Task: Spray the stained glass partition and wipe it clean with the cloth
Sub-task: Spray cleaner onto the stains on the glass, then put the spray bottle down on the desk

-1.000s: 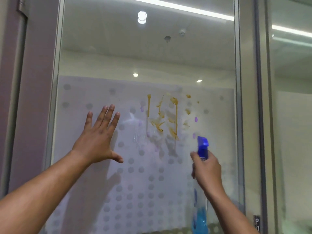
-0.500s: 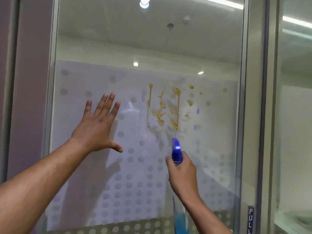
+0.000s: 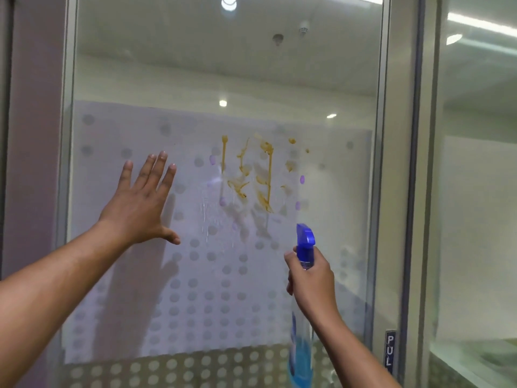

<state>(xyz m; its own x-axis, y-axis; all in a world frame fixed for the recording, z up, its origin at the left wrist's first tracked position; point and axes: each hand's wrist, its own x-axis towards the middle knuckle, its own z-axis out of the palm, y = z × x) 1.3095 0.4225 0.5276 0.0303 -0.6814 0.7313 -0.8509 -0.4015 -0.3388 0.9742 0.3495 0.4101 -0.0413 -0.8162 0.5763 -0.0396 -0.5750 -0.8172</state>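
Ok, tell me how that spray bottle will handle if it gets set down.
The spray bottle looks tall and narrow, so probably tippy. Blue liquid sits only low in it, so it is likely light. Drips on the glass partition suggest its surface may be slippery.

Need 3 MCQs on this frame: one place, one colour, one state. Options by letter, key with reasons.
1. Where do the stains lie relative to the left hand?
A. To its right and slightly higher
B. Directly below it
C. To its left

2. What colour is the head of the spray bottle?
A. Red
B. Blue
C. White

3. What is the state of the left hand?
A. Fist around a cloth
B. Open, fingers spread, at the glass partition
C. Gripping the bottle

Key:
1 A, the yellow-brown streaks sit right of the fingertips, a little higher.
2 B, the trigger head above the right hand is blue.
3 B, the palm faces the glass, fingers apart, holding nothing; no cloth is in view.
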